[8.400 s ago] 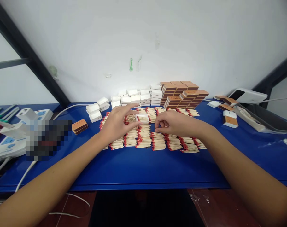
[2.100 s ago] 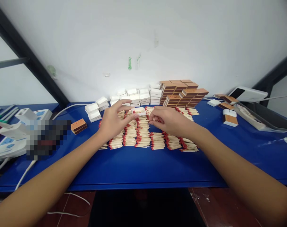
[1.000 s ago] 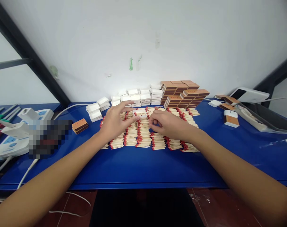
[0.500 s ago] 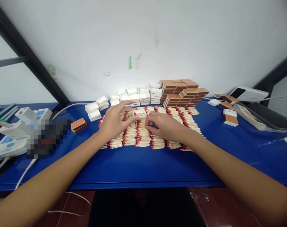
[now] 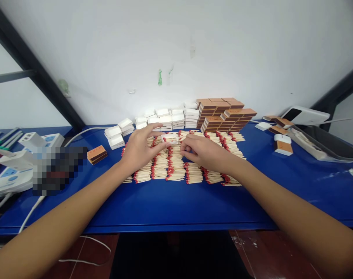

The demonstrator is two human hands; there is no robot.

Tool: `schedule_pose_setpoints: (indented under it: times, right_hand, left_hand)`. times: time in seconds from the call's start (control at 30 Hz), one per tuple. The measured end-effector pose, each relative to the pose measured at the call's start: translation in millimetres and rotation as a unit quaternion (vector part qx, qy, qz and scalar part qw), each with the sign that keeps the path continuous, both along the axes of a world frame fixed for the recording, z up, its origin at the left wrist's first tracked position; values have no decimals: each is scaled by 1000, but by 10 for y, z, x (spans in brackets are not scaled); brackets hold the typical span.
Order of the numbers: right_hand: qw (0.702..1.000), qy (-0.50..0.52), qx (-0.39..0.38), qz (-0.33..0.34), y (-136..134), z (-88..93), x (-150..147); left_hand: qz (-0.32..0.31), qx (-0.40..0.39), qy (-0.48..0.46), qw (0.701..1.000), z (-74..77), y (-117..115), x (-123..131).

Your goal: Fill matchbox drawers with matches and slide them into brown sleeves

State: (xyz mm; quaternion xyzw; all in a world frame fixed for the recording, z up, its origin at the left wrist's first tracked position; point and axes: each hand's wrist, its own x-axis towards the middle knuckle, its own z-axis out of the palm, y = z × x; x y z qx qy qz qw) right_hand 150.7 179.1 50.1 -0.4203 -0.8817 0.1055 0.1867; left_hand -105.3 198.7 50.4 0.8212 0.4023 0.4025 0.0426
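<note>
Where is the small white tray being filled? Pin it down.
In the head view the white tray sits mid-table, pinched in the left hand, just left of the right hand, above the match bundles.

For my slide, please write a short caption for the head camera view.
Left hand holds a small white tray over rows of red-tipped matches while right hand pinches beside it.

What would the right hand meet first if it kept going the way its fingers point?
The right hand points left, toward the small white tray held by the left hand. It would likely meet that tray first, though depth is hard to judge.
</note>
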Motion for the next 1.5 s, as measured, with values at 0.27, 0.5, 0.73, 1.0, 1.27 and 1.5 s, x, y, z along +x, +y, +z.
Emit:
schedule_pose_setpoints:
  times: [0.27,0.5,0.73,1.0,1.27,1.5]
  right_hand:
    - [998,50,18,-26,-14,123,69]
    - [995,43,79,-43,-39,98,26]
    - [996,43,75,-27,-66,114,-2]
    - [995,55,74,36,-70,108,63]
    - [995,65,73,10,-81,97,10]
    - [994,67,87,20,-98,97,-9]
  left_hand:
    - [-20,3,36,999,-7,7,-10]
    - [-70,13,39,997,-18,-62,48]
    - [-85,-18,31,996,-13,-111,74]
    - [-89,-41,23,995,-4,-97,66]
    - [-133,-41,26,990,-25,-108,79]
    - [-150,-23,40,988,-15,-142,94]
